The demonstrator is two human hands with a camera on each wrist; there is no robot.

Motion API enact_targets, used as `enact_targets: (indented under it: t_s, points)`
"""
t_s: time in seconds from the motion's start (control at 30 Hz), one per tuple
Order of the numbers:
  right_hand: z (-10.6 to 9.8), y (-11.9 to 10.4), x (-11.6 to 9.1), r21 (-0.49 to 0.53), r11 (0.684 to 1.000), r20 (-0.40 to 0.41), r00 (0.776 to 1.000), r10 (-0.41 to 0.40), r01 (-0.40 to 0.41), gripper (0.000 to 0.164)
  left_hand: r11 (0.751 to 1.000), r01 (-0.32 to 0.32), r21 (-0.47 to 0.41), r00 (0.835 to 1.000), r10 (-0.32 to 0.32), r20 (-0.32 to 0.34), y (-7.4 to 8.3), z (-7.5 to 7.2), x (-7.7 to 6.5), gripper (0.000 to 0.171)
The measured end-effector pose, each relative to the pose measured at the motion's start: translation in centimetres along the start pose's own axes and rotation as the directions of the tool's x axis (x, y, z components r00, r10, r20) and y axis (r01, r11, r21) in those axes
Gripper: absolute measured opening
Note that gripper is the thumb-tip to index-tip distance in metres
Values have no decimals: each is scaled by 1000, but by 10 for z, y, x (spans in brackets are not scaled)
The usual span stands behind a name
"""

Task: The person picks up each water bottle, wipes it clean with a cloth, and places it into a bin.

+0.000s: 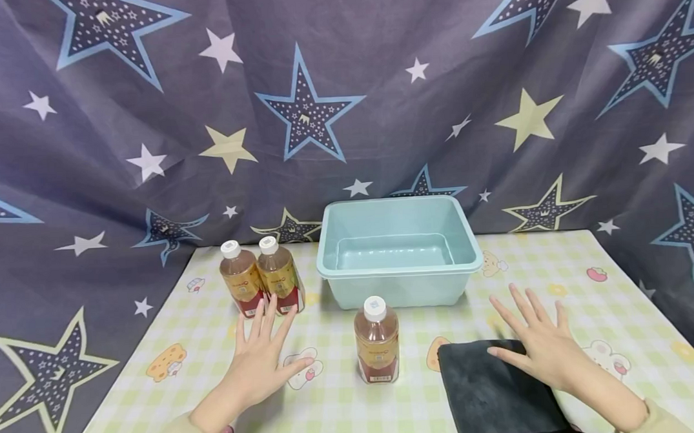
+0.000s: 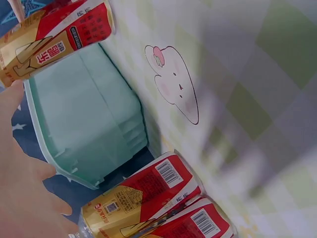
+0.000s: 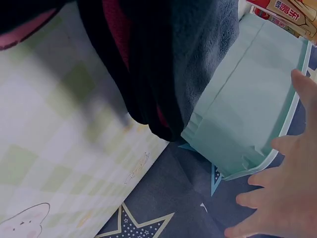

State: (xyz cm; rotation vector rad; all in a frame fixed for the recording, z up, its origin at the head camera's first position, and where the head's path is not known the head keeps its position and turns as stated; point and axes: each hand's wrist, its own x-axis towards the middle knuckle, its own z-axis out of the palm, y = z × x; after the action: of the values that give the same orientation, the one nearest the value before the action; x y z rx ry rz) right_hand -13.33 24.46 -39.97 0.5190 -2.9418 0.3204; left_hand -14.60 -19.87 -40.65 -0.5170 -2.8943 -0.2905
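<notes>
My left hand (image 1: 262,365) is spread with straight fingers over the table's left side, its fingertips overlapping the lower part of two bottles in the head view. Those are a left bottle (image 1: 243,282) and a right bottle (image 1: 280,277), white-capped with gold and red labels. A third such bottle (image 1: 378,344) stands upright between the hands. Fingers also spread and holding nothing, my right hand (image 1: 541,350) hovers by a folded dark grey cloth (image 1: 494,391). In the right wrist view the cloth (image 3: 203,44) shows a dark edge and some red inside.
A light blue plastic basin (image 1: 401,288) stands at the back middle, behind the single bottle, with nothing visible inside. A green-checked cloth with cartoon prints covers the table (image 1: 332,411). Behind it hangs a dark star-patterned curtain (image 1: 378,131).
</notes>
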Motion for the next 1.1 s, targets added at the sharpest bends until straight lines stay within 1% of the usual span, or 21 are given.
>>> enact_targets:
  t_s: [0.2, 0.3, 0.43, 0.53, 0.67, 0.73, 0.93, 1.1]
  points:
    - [-1, -4, -1, 59, 998, 37, 999, -38, 36, 75, 1000, -7, -30, 1000, 8, 3, 0, -1, -1, 81]
    - [1, -7, -2, 112, 992, 55, 996, -70, 63, 74, 998, -7, -56, 1000, 8, 14, 1, -2, 0, 78]
    - [3, -10, -4, 197, 976, 92, 989, -115, 95, 72, 997, -8, -80, 1000, 10, 22, 1, -3, 0, 76]
    - [7, -12, -4, 229, 965, 129, 978, -162, 129, 72, 996, -13, -86, 1000, 15, 21, 2, -3, -1, 74]
    - [11, -14, -3, 241, 953, 179, 957, -230, 184, 70, 996, -26, -90, 999, 27, 18, 3, -4, -3, 72]
    - [13, -15, -3, 258, 947, 203, 947, -247, 191, 71, 995, -35, -94, 999, 36, 11, 3, -4, -4, 71]
    - [19, -21, -2, 286, 943, 279, 926, -253, 171, 71, 989, -61, -133, 998, 57, -38, 5, -3, -6, 65]
    - [24, -23, -3, 296, 941, 326, 909, -260, 163, 74, 987, -57, -150, 998, 52, -39, 7, -3, -7, 61]
